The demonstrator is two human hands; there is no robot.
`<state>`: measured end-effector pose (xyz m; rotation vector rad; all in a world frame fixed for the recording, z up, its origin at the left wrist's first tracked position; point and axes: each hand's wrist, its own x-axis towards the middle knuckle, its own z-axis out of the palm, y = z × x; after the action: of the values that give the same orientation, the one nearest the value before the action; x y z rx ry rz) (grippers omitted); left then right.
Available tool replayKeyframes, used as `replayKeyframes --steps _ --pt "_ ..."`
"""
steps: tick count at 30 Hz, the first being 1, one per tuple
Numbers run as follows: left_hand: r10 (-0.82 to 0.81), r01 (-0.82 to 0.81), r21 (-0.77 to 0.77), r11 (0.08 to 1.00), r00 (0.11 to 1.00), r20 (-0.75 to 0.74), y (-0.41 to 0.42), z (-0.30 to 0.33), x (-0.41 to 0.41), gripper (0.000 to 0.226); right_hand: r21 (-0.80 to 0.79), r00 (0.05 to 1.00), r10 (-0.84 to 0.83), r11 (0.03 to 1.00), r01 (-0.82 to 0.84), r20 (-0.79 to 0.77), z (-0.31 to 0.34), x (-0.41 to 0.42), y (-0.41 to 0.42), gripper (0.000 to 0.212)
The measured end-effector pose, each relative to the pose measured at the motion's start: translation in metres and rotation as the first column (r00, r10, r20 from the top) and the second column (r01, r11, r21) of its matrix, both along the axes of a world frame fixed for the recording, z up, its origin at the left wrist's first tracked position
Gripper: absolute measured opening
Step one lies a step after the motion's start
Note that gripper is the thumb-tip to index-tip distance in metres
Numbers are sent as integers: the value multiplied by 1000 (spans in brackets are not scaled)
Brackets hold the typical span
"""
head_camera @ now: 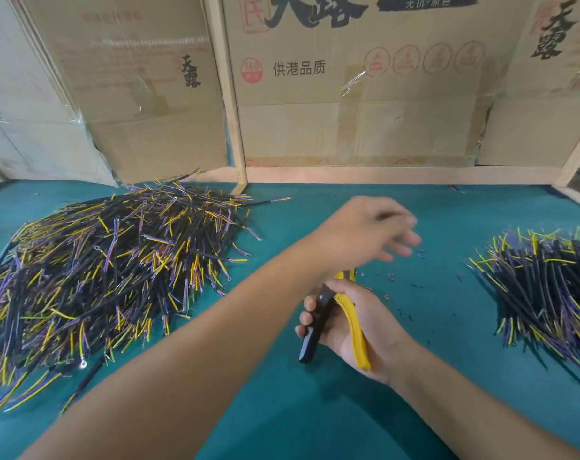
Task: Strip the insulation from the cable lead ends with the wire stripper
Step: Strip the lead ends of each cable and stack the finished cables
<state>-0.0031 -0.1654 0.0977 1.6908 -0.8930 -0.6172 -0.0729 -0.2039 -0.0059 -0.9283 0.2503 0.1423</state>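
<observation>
Bench (282,410): teal cover, wooden rail along the far edge.

Wire stripper (340,318): one black handle, one yellow handle, handles apart; head pointing away, partly hidden under the left forearm. Located near centre of the bench, in the right hand.

Right hand (358,327): palm up, fingers curled round the black handle, yellow handle lying across the palm.

Left hand (364,230): reaching across from the left, above and beyond the stripper; fingers spread and blurred, nothing seen in them. It hangs between the two cable heaps, clear of both.

Large cable heap (106,273): left side of the bench; short black-sheathed cables with yellow and purple leads, some ending in small metal ring terminals. Loosely piled, ends pointing every way.

Small cable heap (544,287): right edge of the bench, same kind of cable, running out of view. Whether its lead ends are bare cannot be told.

Insulation scraps (404,287): tiny dark bits scattered on the cover right of the stripper.

Cardboard cartons (348,94): flattened, printed with Chinese characters, standing upright behind the far rail, patched with clear tape.
</observation>
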Motion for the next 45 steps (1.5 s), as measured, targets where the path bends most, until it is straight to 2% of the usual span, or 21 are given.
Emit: replayKeyframes --steps 2,4,7,9,11,14,17,21,24,25,28,29,30,32,33,35,37,40,45 --pt "117 -114 -49 992 990 82 33 -8 21 14 91 1000 -4 996 2 22 3 3 3 37" --pt "270 -274 -28 961 918 289 68 -19 46 10 131 1000 -13 991 10 25 5 3 2 49" --pt "390 -551 70 831 668 634 119 -42 81 11 117 1000 1 993 -4 23 4 3 1 56" --pt "426 -672 97 734 567 705 146 -60 95 11 110 1000 6 994 -10 30 4 2 1 55" --pt "399 -739 145 658 504 766 164 -75 103 12 123 999 7 992 -12 39 3 2 1 56" --pt "166 -781 306 545 458 873 177 -86 112 33 126 999 5 992 -10 37 1 3 1 59" --pt "47 -814 332 477 401 915 178 -87 112 38 120 999 8 993 -13 44 1 3 0 61" --pt "96 -823 285 491 377 921 174 -86 110 25 125 999 2 992 -8 49 0 3 0 61" --pt "174 -790 202 578 362 916 175 -83 106 20 129 999 2 992 -9 51 0 3 0 59" --pt "218 -772 134 621 335 917 174 -79 103 19 130 999 3 991 -10 50 0 3 0 58" --pt "355 -638 -188 747 144 924 168 -67 93 12 129 999 9 992 -14 44 0 4 0 54" --pt "445 -571 -302 764 125 887 167 -64 90 10 127 999 12 992 -18 44 0 4 0 52" --pt "567 -515 -406 755 204 798 166 -61 87 7 124 999 18 992 -23 43 -1 4 -1 50" --pt "732 -485 -558 673 546 407 160 -56 79 13 125 999 30 992 -34 40 -1 3 -1 48" --pt "724 -496 -610 618 661 196 157 -54 76 17 127 999 31 991 -36 40 0 3 0 48" --pt "640 -519 -649 556 766 -65 151 -54 72 23 126 999 27 992 -32 42 0 3 0 48" --pt "550 -540 -620 569 810 -201 144 -57 70 19 122 999 22 992 -26 38 -1 4 0 47" --pt "485 -572 -577 583 815 -317 138 -62 67 18 116 999 32 993 -36 37 -2 5 0 51" --pt "446 -587 -554 591 809 -381 132 -61 61 20 114 998 27 993 -33 48 -4 5 -1 48"
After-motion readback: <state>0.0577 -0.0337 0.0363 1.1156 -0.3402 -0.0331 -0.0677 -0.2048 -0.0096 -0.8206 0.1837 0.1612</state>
